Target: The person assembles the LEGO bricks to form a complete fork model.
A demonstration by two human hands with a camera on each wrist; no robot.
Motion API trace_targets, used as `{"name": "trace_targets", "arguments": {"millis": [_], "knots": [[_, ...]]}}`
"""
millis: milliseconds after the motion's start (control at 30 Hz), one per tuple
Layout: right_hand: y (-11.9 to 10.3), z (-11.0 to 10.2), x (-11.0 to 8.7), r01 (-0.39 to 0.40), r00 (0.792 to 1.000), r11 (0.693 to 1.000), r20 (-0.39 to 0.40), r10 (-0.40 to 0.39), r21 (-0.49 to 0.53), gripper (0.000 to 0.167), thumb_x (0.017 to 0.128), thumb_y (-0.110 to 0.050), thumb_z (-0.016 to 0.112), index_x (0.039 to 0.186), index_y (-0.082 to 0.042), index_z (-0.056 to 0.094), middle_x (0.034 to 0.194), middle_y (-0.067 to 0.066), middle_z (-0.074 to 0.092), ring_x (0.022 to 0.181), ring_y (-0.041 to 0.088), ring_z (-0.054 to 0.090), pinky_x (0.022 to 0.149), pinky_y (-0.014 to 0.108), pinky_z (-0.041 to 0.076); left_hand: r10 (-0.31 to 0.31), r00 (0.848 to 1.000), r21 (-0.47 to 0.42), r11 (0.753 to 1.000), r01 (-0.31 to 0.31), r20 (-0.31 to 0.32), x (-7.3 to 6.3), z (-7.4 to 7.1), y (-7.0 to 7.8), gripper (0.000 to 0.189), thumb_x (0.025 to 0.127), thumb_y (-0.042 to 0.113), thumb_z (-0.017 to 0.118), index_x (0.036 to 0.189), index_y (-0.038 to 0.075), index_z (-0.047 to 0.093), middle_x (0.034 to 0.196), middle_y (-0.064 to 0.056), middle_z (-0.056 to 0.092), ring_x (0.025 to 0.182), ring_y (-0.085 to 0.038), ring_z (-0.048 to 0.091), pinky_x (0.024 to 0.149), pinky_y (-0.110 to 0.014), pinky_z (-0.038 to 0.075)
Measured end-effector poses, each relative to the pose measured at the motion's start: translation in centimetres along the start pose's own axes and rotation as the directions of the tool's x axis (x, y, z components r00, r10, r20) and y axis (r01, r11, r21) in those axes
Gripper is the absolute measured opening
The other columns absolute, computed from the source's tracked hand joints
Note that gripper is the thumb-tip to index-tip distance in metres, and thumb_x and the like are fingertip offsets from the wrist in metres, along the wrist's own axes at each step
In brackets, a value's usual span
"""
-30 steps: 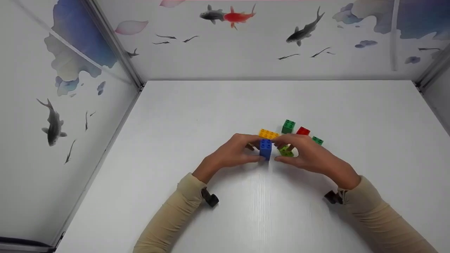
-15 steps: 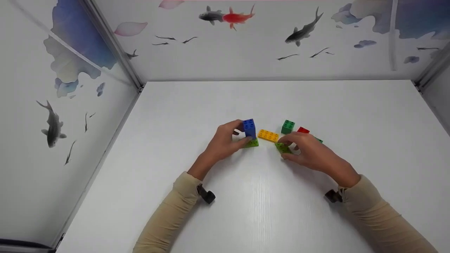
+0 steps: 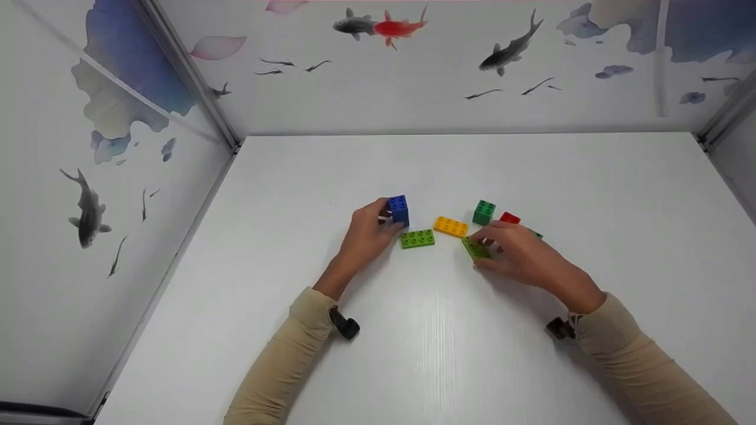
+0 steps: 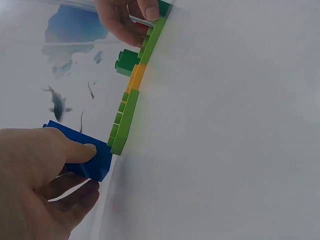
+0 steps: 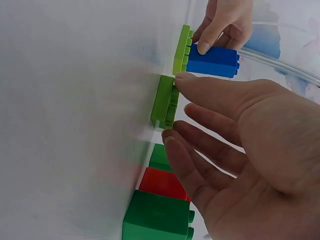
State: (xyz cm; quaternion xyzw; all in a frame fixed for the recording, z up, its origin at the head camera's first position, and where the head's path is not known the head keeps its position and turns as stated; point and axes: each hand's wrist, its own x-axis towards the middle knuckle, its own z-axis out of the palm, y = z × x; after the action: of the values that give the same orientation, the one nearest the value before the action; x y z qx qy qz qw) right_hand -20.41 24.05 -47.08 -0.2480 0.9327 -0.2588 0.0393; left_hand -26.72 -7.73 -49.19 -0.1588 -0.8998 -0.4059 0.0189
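My left hand [image 3: 369, 233] grips a tall blue toy brick [image 3: 398, 210] with thumb and fingers, its studs facing up. In the left wrist view, the thumb presses along one side of the blue brick [image 4: 85, 150]. Just to the right and nearer lies a light green flat brick [image 3: 417, 238] on the table. My right hand [image 3: 520, 254] pinches a second light green flat brick [image 3: 476, 248] on the table. In the right wrist view, the thumb is at one end of that brick [image 5: 163, 102] and the fingertips at the other.
Between the hands lies a yellow flat brick [image 3: 451, 226]. Behind my right hand stand a dark green brick [image 3: 484, 212] and a red brick [image 3: 510, 218]; another green brick [image 3: 535, 234] is mostly hidden. Fish-patterned walls [image 3: 437, 77] border the white table [image 3: 413, 354].
My left hand has carried the blue brick left and away from me, past the left light green brick, which now shows whole. My right hand has closed in on the other light green brick.
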Motion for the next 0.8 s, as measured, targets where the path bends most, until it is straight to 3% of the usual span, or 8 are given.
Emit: {"name": "trace_targets", "arguments": {"millis": [300, 533, 667, 800], "knots": [[-0.1, 0.0, 0.0, 0.006, 1.000, 1.000, 0.003, -0.006, -0.006, 0.038, 0.092, -0.014, 0.088, 0.127, -0.005, 0.077, 0.122, 0.009, 0.076, 0.105, 0.025, 0.074, 0.089, 0.043, 0.065, -0.004, 1.000, -0.062, 0.998, 0.006, 0.029, -0.3, 0.8, 0.1, 0.053, 0.105, 0.008, 0.072, 0.155, 0.005, 0.055, 0.150, -0.013, 0.066, 0.135, -0.022, 0.068, 0.113, -0.034, 0.055], [-0.1, -0.1, 0.0, -0.003, 1.000, 1.000, 0.008, 0.003, -0.006, 0.037, 0.091, -0.015, 0.088, 0.126, -0.006, 0.078, 0.122, 0.008, 0.075, 0.104, 0.023, 0.073, 0.090, 0.042, 0.065, -0.020, 0.998, -0.100, 0.995, 0.026, 0.062, -0.4, 1.1, 0.5, 0.058, 0.105, 0.007, 0.070, 0.159, 0.005, 0.050, 0.151, -0.013, 0.065, 0.135, -0.021, 0.067, 0.112, -0.030, 0.055], [-0.1, -0.1, 0.0, 0.003, 1.000, 1.000, 0.011, -0.003, 0.019, 0.037, 0.091, -0.013, 0.088, 0.126, -0.006, 0.077, 0.119, 0.008, 0.075, 0.102, 0.022, 0.074, 0.087, 0.040, 0.066, -0.050, 0.996, -0.098, 0.994, 0.057, 0.067, -0.4, 0.9, 0.3, 0.051, 0.106, 0.014, 0.071, 0.154, 0.005, 0.055, 0.140, -0.011, 0.070, 0.125, -0.018, 0.070, 0.107, -0.030, 0.059], [0.0, 0.0, 0.1, 0.003, 1.000, 0.998, 0.020, -0.004, 0.057, 0.036, 0.092, -0.008, 0.085, 0.127, -0.004, 0.076, 0.119, 0.009, 0.075, 0.102, 0.023, 0.074, 0.085, 0.039, 0.067, -0.076, 0.994, -0.095, 0.992, 0.084, 0.081, -0.6, 0.2, 0.0, 0.037, 0.103, 0.027, 0.077, 0.131, 0.007, 0.065, 0.117, -0.005, 0.073, 0.106, -0.017, 0.069, 0.097, -0.032, 0.061]]}}
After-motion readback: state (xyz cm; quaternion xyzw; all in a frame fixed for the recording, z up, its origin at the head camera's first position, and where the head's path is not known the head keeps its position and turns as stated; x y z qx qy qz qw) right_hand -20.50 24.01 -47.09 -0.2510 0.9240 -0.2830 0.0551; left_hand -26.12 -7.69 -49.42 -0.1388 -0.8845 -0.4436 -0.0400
